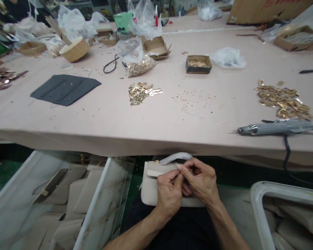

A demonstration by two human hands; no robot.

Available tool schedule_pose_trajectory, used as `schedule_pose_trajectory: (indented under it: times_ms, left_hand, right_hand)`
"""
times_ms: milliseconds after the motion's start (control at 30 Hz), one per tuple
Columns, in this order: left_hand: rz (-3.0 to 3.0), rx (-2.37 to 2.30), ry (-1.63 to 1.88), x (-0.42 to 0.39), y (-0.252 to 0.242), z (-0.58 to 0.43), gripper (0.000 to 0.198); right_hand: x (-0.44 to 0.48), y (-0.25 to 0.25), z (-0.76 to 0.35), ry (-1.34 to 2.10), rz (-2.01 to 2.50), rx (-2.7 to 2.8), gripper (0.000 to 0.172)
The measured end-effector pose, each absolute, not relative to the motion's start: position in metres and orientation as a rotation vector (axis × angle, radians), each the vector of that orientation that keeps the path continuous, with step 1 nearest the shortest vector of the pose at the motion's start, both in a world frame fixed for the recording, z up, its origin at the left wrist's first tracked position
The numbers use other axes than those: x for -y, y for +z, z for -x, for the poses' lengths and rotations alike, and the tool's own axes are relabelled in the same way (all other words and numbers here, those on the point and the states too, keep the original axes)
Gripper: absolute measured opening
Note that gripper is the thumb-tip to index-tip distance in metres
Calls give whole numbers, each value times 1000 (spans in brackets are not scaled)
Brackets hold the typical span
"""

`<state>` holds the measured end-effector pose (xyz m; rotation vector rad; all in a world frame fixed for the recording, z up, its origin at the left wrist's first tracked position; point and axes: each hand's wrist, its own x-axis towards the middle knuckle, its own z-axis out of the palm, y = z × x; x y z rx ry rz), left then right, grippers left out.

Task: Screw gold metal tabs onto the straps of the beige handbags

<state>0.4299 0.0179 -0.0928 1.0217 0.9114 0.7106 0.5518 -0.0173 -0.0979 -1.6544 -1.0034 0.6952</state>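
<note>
A cream handbag [150, 187] rests on my lap, just below the table's front edge. Its handle [176, 157] is wrapped in pale film, and a small gold fitting shows at the handle's left end. My left hand [170, 192] and my right hand [200, 177] meet over the front of the bag, fingertips pinched together near the flap. Whatever lies between the fingertips is too small and too covered to make out. Both hands hide the middle and right part of the bag.
On the table [106, 118] lie gold plates [142, 93], tiny screws [195, 99], gold fittings [281, 99] and an electric screwdriver [276, 127] with its cable hanging down. White bins [94, 205] with bags stand left and right [258, 208]. A small box [199, 65] sits further back.
</note>
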Motion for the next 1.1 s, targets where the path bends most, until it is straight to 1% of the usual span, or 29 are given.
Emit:
schedule_pose_trajectory:
  times_ms: [167,267,367,433,500,567,633,733,800,867,967,1033,1100]
  left_hand:
    - [-1026,-896,675,-23,-99,-427,38]
    - [-1175,-864,683,-25,-98,-424,33]
    - [-1373,-851,803,-26,-93,-421,25]
    - [-1429,-830,898,-27,-90,-420,22]
    - [-1441,-803,958,-28,-89,-419,21]
    - [-1422,-785,951,-25,-88,-418,19]
    - [-1340,-779,887,-21,-86,-417,17]
    - [-1153,-797,789,-14,-81,-418,21]
    - [-1064,-816,755,-13,-80,-420,25]
    - [-996,-824,745,-15,-81,-421,25]
    - [-898,-808,756,-23,-85,-422,25]
    - [-864,-802,745,-26,-87,-422,28]
    - [-855,-810,716,-27,-88,-421,31]
  right_hand:
    - [17,-95,-558,667,1508,1139,7]
    - [18,-89,-559,592,1471,1180,3]
    - [18,-80,-558,456,1411,1287,10]
    - [20,-72,-556,380,1378,1368,19]
    - [22,-65,-556,349,1379,1441,24]
    - [23,-61,-558,367,1406,1489,21]
    - [23,-59,-563,443,1426,1472,15]
    - [20,-59,-571,719,1424,1325,5]
    - [17,-60,-573,876,1441,1211,7]
    - [14,-61,-571,838,1502,1177,8]
    - [14,-62,-563,611,1557,1243,6]
    - [15,-65,-560,599,1526,1240,7]
    - [17,-70,-561,668,1505,1174,7]
